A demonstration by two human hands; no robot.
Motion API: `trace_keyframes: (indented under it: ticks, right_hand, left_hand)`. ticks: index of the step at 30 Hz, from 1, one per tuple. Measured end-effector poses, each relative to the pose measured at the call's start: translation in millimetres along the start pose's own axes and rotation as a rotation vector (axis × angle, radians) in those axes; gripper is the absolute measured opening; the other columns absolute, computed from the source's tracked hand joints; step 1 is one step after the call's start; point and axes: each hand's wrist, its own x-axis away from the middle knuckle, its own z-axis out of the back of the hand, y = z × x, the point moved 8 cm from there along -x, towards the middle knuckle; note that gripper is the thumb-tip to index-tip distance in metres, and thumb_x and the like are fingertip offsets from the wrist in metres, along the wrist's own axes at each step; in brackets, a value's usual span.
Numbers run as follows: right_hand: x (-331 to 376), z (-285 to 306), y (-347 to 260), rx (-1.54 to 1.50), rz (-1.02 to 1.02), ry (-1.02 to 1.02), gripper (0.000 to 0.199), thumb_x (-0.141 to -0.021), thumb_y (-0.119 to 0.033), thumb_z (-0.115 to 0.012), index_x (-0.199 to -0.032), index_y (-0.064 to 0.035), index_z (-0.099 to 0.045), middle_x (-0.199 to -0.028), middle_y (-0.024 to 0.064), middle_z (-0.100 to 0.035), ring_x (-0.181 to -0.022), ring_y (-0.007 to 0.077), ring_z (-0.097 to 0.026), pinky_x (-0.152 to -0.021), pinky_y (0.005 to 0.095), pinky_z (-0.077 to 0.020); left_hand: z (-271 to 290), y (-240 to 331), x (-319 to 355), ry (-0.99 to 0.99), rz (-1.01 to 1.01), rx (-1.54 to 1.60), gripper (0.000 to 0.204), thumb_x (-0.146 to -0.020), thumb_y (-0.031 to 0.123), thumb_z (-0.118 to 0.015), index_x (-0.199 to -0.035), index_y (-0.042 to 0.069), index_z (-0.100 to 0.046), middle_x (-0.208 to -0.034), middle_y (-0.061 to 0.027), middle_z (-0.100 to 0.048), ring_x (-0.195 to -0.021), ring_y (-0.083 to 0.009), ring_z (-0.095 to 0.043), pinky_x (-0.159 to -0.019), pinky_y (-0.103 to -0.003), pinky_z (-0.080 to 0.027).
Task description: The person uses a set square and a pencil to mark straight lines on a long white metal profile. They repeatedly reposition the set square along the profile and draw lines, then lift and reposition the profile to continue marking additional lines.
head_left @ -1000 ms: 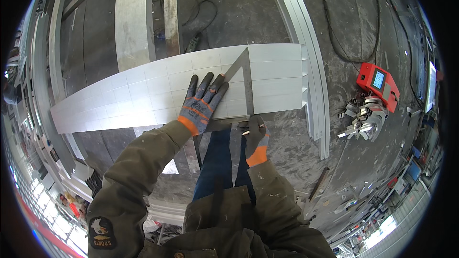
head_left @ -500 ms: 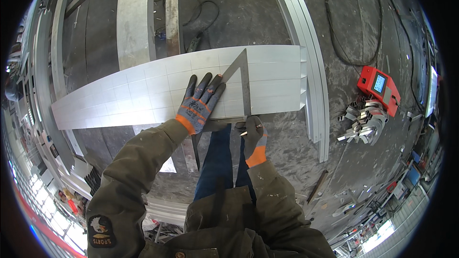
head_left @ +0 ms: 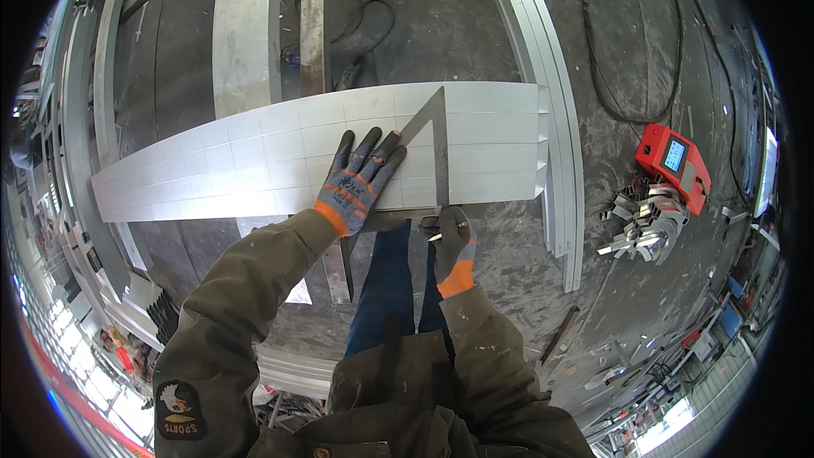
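Observation:
A long silvery metal panel [head_left: 254,157] lies crosswise in front of me, ruled with a grid of thin lines. On its right part rests a flat grey metal triangle square [head_left: 440,153]. My left hand [head_left: 360,182], in a grey and orange work glove, lies on the panel with its fingers spread, fingertips against the square's slanted side. My right hand [head_left: 452,246], gloved too, is closed in a pinch at the panel's near edge, below the square's upright leg. From its fingers sticks the pale end of a thin pencil-like stick [head_left: 436,237]; its tip is hard to make out.
Long metal profiles [head_left: 543,76] run under the panel's right end, with a wide metal bar [head_left: 242,34] behind it. To the right stand a red device with a screen [head_left: 674,165] and a pile of metal offcuts [head_left: 649,225]. A black cable [head_left: 598,76] loops on the floor.
The whole view has shifted slightly. Both hands and the square keep about the same places on the panel.

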Motion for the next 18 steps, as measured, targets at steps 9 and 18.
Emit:
trace_keyframes:
  ticks: [9,18]
  right_hand:
    - [-1.2,0.5,-1.6,0.028,0.011,-0.013,0.028,-0.110,-0.017,-0.056,-0.086,-0.0036,-0.056,-0.076,0.0040,-0.062,-0.065,0.0112,-0.062,-0.062,0.0287,-0.0533]
    - [0.8,39.6,-9.7,0.462,-0.101,-0.078,0.032,-0.112,-0.027,-0.053,-0.106,-0.0008,-0.071,-0.084,0.0073,-0.068,-0.077,0.0114,-0.063,-0.071,0.0307,-0.0513]
  left_hand:
    - [-3.0,-0.5,0.4,-0.024,0.020,-0.015,0.105,-0.086,0.063,-0.070,-0.168,0.012,-0.027,-0.176,-0.0143,-0.020,-0.162,-0.0377,-0.018,-0.132,-0.061,-0.010]
    - [-2.8,0.7,1.4,0.009,0.004,-0.040,0.117,-0.081,0.080,-0.065,-0.166,0.008,-0.031,-0.176,-0.0157,-0.021,-0.161,-0.0375,-0.021,-0.131,-0.062,-0.012]
